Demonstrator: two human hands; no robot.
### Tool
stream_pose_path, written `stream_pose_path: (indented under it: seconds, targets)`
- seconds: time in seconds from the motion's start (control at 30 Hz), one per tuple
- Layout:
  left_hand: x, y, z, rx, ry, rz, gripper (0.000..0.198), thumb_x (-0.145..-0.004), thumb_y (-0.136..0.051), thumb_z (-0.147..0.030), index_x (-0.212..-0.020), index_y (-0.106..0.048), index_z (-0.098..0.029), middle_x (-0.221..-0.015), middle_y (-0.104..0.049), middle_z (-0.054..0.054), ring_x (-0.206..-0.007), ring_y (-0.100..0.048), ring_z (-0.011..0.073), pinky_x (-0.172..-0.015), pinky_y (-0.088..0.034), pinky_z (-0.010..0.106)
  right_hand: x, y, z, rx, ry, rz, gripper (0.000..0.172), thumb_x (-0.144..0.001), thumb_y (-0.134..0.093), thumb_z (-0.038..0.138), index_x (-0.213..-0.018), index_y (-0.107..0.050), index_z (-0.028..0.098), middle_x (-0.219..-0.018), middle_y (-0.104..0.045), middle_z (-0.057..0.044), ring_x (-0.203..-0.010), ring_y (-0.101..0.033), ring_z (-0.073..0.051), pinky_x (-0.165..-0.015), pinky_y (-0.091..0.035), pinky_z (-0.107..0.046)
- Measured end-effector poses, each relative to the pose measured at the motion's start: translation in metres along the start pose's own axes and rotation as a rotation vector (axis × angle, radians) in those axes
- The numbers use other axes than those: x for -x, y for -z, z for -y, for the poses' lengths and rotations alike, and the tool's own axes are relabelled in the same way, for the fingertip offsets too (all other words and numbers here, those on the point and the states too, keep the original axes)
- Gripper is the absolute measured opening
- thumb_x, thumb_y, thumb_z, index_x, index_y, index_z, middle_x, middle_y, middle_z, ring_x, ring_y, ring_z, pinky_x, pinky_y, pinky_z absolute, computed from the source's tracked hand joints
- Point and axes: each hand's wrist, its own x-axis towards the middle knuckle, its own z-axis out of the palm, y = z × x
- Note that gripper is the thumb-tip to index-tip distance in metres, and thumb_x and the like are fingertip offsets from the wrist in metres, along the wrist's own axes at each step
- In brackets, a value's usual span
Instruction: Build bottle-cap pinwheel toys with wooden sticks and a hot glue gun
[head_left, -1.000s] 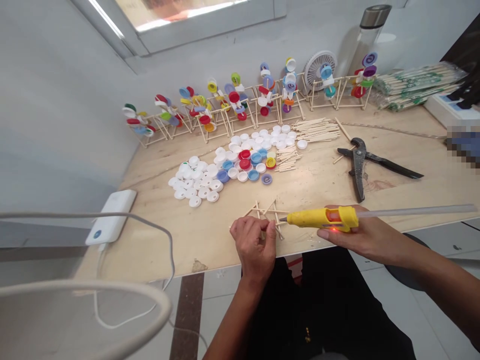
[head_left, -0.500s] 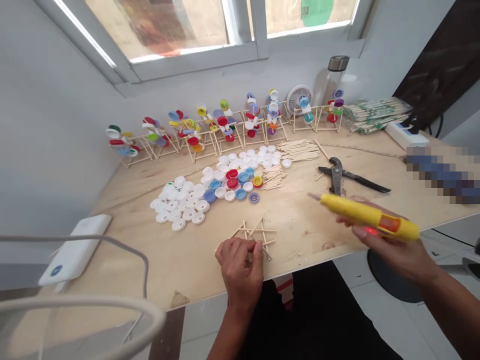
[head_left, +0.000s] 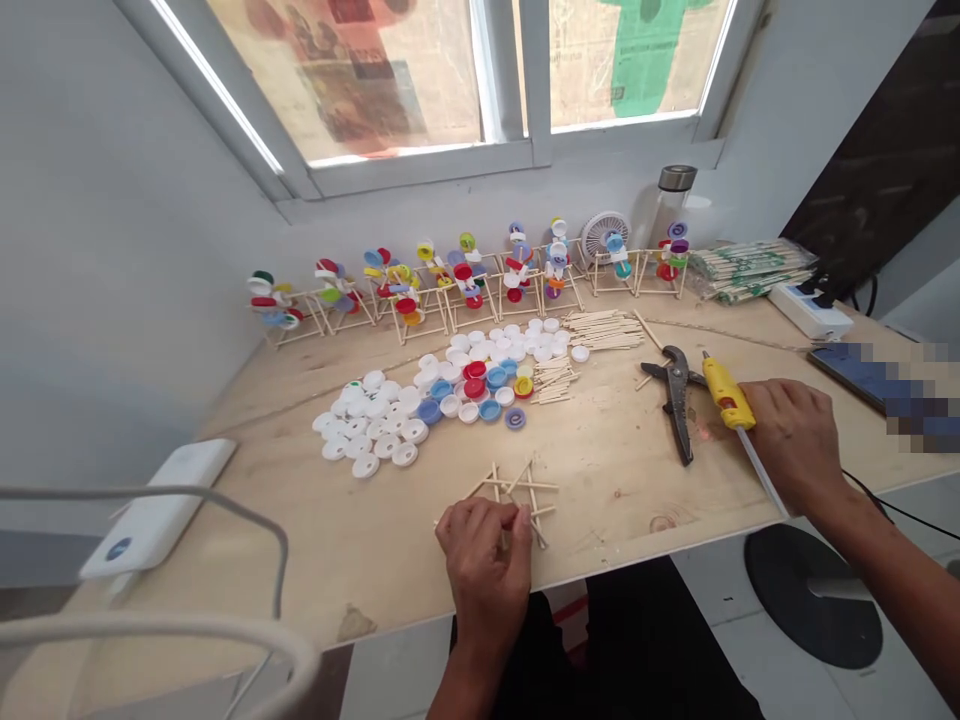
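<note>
Pale wooden tabletop (head_left: 585, 540) runs before me, knots and small stains all over it, and closest to its near edge comes the left hand (head_left: 486, 560). Fingers curled, thumb drawn in beside them, it's clamped on the near part of a small frame of thin, pale wooden sticks (head_left: 532, 487), lying flat and crisscrossed; the fingertips themselves are partly hidden. White, rounded power bank (head_left: 157, 510) over on the left, cable attached!

Across to the right hand (head_left: 795, 440): knuckles up, fingers closed around a yellow plastic glue gun (head_left: 720, 382), tips out of sight, nozzle pointing away from the person, a translucent glue stick (head_left: 761, 470) trailing out behind. Just beside it lie black metal pliers (head_left: 677, 400), handles spread.

Further in, a broad spread of round plastic bottle caps (head_left: 375, 425), mostly white, with reds, blues and a yellow. Short wooden sticks (head_left: 553, 380) sit right alongside, longer ones beyond. And at the back, what a line-up: colourful cap wheels on stick stands (head_left: 409, 305), a round white fan (head_left: 604, 237) behind, then the grey-framed window (head_left: 540, 150).
</note>
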Motion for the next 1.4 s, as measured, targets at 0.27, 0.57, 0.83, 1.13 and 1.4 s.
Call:
stream_pose_path:
  seconds: [0.27,0.57,0.83,1.13,1.4]
  targets:
    - [0.000,0.000,-0.001,0.024,0.000,-0.028,0.015,-0.083,-0.056,-0.016,-0.069,-0.051,-0.019,-0.064,-0.056,-0.001,-0.072,-0.050,0.0164,-0.079,-0.035,0.036,-0.003,-0.011,0.004,-0.033,0.007,0.029,0.016,-0.080,-0.060,0.019,-0.094,-0.061,0.011,-0.088,-0.064,-0.014,-0.089,-0.052,-0.028,-0.075,-0.029,-0.039]
    - [0.000,-0.003,-0.005,0.012,0.032,-0.051,0.015,-0.082,-0.056,-0.019,-0.068,-0.053,-0.020,-0.065,-0.059,0.000,-0.074,-0.051,0.0170,-0.079,-0.034,0.037,0.006,0.007,-0.009,-0.220,-0.007,0.092,0.037,-0.084,-0.047,0.036,-0.114,-0.060,0.016,-0.117,-0.058,-0.013,-0.102,-0.051,-0.032,-0.075,-0.034,-0.043]
    - [0.003,-0.003,-0.005,0.007,0.007,-0.051,0.012,-0.080,-0.058,-0.018,-0.069,-0.054,-0.020,-0.067,-0.061,0.000,-0.076,-0.051,0.0184,-0.080,-0.034,0.039,0.017,0.075,0.119,-1.125,-0.031,0.237,0.018,-0.093,-0.047,0.030,-0.105,-0.058,0.024,-0.099,-0.062,-0.005,-0.090,-0.057,-0.020,-0.074,-0.047,-0.032]
    - [0.002,-0.002,-0.008,0.005,-0.031,-0.028,0.010,-0.081,-0.055,-0.018,-0.072,-0.059,-0.019,-0.066,-0.060,0.001,-0.076,-0.050,0.0183,-0.079,-0.033,0.038,-0.003,0.079,0.201,-1.349,-0.033,0.264,0.011,-0.090,-0.052,0.025,-0.088,-0.061,0.019,-0.077,-0.059,-0.002,-0.069,-0.055,-0.017,-0.062,-0.043,-0.028]
    - [0.000,0.005,-0.009,0.016,-0.023,0.043,0.013,-0.082,-0.053,-0.017,-0.075,-0.063,-0.021,-0.068,-0.061,0.001,-0.079,-0.051,0.0184,-0.082,-0.033,0.039,-0.002,0.071,0.206,-1.329,-0.062,0.183,0.012,-0.090,-0.050,0.023,-0.081,-0.057,0.020,-0.070,-0.057,-0.001,-0.063,-0.052,-0.016,-0.058,-0.042,-0.027]
